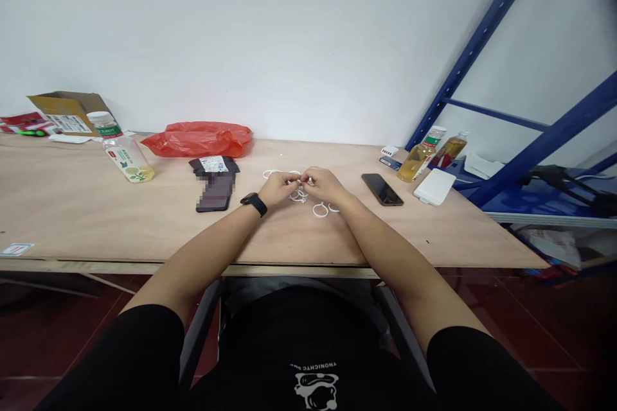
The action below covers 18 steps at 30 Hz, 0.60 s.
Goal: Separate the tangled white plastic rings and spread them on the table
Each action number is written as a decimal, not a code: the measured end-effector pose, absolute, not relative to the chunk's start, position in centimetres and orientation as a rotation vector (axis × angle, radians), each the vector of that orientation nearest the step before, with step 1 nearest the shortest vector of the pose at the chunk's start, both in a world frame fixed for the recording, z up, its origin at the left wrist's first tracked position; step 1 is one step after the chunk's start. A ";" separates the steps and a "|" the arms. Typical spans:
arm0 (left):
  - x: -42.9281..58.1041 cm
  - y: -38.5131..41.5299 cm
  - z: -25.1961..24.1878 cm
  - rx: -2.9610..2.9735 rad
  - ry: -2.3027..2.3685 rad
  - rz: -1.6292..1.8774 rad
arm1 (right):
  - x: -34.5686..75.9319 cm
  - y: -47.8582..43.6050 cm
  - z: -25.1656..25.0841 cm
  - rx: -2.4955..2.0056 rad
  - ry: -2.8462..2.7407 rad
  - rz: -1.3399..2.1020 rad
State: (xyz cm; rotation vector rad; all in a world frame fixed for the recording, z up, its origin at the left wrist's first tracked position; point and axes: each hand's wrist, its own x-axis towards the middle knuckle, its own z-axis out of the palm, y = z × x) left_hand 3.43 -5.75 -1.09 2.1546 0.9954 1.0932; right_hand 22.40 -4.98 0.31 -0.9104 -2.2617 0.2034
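My left hand, with a black watch on its wrist, is closed in a pinch above the middle of the table. Fingertip to fingertip with it, my right hand is also pinched. Whatever sits between the fingers is too small and covered to make out, though a bit of white shows there. Just below the fingertips lie several thin white rings, some with a small eyelet. One separate white ring rests below my right hand, and another is partly hidden by the right wrist. More white rings lie behind my left hand.
Left of my hands are a dark package, a red plastic bag, a tilted bottle and an open cardboard box. To the right lie a phone, a white case and a drink bottle, beside a blue rack.
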 end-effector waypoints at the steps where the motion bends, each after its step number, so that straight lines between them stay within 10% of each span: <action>1: 3.4 -5.7 -1.1 2.141 0.998 1.101 | 22.4 -4.9 0.3 -0.904 -2.260 0.193; 18: 3.6 -5.5 -1.1 2.031 1.054 1.166 | 21.7 -5.0 -0.2 -0.784 -2.181 0.220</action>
